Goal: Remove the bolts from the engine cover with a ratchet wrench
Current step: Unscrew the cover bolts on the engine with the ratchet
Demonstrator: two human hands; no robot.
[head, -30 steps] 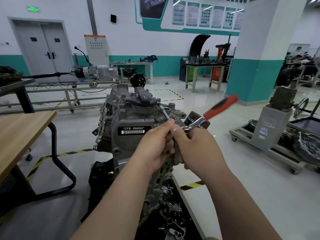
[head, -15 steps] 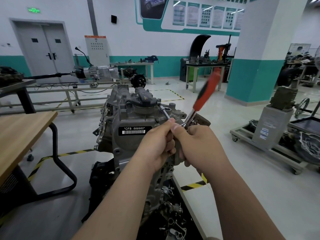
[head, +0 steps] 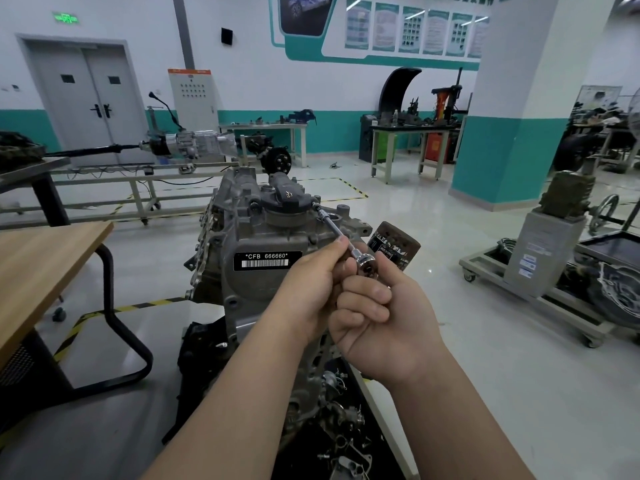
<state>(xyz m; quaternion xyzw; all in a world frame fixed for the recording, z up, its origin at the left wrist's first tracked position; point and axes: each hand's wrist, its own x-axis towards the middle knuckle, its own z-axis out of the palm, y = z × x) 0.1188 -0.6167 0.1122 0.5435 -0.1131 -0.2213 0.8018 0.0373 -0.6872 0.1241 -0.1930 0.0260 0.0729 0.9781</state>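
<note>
Swinging down from its upright stand of half a second ago, the red handle of the ratchet wrench (head: pixel 366 264) has dropped out of sight into the right hand (head: pixel 384 327), so only the chrome head shows above the knuckles. At the centre stands the engine cover (head: pixel 273 237), its barcode label facing the person. Both hands meet just off its near right corner. The right hand's fingers (head: pixel 363 292) are curled into a fist, seemingly round the hidden handle. The left hand (head: pixel 311 292) lies touching it, and its fingers (head: pixel 341 245) pinch the extension bar (head: pixel 332 227) just below the wrench head. That bar's long axis runs up and away to the left, from the hands to the socket (head: pixel 319 210) seated at the cover's top right edge, just beside the black cap (head: pixel 285 199). The bolt itself is hidden under the socket. The next stroke probably turns on this line: the handle should sweep square to the bar, driven by the right hand, which is nearer, while the left keeps the bar straight on the bolt so the socket does not tip off.
</note>
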